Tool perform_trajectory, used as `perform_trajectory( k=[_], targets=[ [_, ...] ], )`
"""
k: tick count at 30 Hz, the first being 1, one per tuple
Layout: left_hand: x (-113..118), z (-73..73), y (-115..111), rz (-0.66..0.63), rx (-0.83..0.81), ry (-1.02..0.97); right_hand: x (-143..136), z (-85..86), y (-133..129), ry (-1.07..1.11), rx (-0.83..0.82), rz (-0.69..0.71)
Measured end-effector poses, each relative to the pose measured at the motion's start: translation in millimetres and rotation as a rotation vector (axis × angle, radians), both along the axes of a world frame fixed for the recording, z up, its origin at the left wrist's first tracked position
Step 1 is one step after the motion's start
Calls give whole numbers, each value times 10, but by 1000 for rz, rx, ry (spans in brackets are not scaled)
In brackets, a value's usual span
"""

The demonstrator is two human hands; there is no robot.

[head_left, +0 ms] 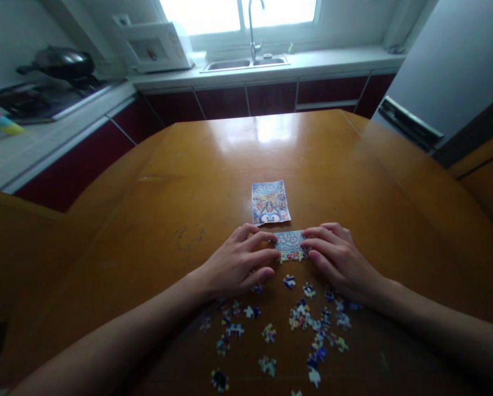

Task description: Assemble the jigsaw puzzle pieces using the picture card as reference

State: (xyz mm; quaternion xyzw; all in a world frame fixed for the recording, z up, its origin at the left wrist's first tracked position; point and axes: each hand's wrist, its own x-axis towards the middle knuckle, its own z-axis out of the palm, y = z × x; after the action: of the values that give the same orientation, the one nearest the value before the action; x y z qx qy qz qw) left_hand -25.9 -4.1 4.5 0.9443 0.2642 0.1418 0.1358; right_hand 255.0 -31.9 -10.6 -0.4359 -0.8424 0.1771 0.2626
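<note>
A partly joined jigsaw puzzle lies flat on the wooden table, light blue on top with a colourful lower edge. My left hand rests at its left side, fingers stretched out and touching that edge. On the opposite side, my right hand has its fingers spread along the puzzle's right edge. Just beyond sits a creased picture sheet with a blue and white cartoon figure. Loose puzzle pieces are scattered nearer to me, some beneath and beside my wrists.
The brown table has angled far corners. Behind it runs a counter with a sink, a tap and a white microwave. A dark pan stands on the stove at left; a pale fridge is at right.
</note>
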Motion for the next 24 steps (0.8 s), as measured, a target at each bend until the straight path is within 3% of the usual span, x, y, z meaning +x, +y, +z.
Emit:
perform_trajectory(
  k=[4, 9, 17, 24],
  targets=[
    [-21, -11, 13, 42, 37, -124, 7, -1, -6, 49, 27, -36],
    [-73, -25, 84, 198, 44, -386, 106, -8, 97, 167, 23, -136],
    [-146, -115, 260, 532, -386, -870, 399, -42, 402, 394, -187, -467],
    [-154, -157, 271, 593, -407, -877, 358, -27, 380, 361, -149, -395]
  ],
)
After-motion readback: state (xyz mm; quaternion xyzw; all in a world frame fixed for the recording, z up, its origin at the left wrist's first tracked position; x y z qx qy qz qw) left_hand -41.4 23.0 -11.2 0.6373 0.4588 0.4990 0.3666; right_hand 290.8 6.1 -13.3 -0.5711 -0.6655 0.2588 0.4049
